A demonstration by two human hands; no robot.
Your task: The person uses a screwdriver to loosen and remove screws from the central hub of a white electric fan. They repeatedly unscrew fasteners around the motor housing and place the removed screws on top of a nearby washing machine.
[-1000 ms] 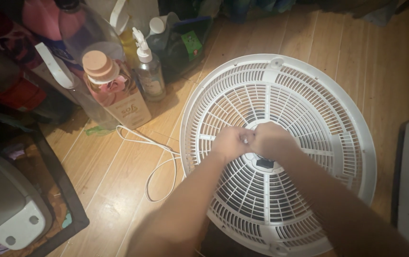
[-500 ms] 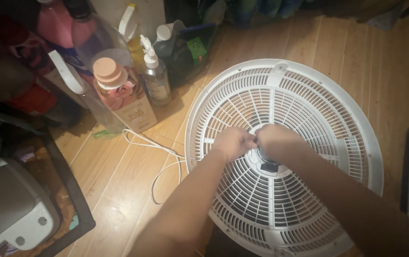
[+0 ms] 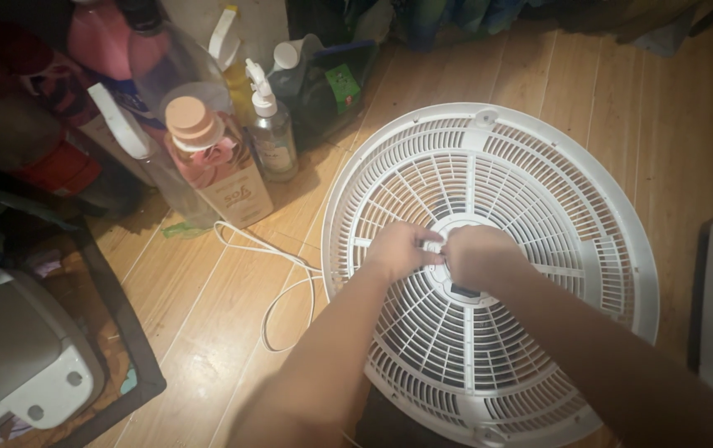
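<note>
A round white plastic fan grille (image 3: 530,191), ribbed with thin radial slats and concentric rings, lies flat on the glossy plank wood floor (image 3: 207,307), right of centre in the scene. Both hands meet at its hub: the left hand (image 3: 398,249) and right hand (image 3: 476,255) are curled with fingertips pinched together on a small pale part at the centre, too small to make out. A thin white cord (image 3: 277,278) loops on the floor just left of the grille. Farther left stand a pink-capped bottle (image 3: 215,166) and a clear pump bottle (image 3: 272,133) among crowded containers.
</note>
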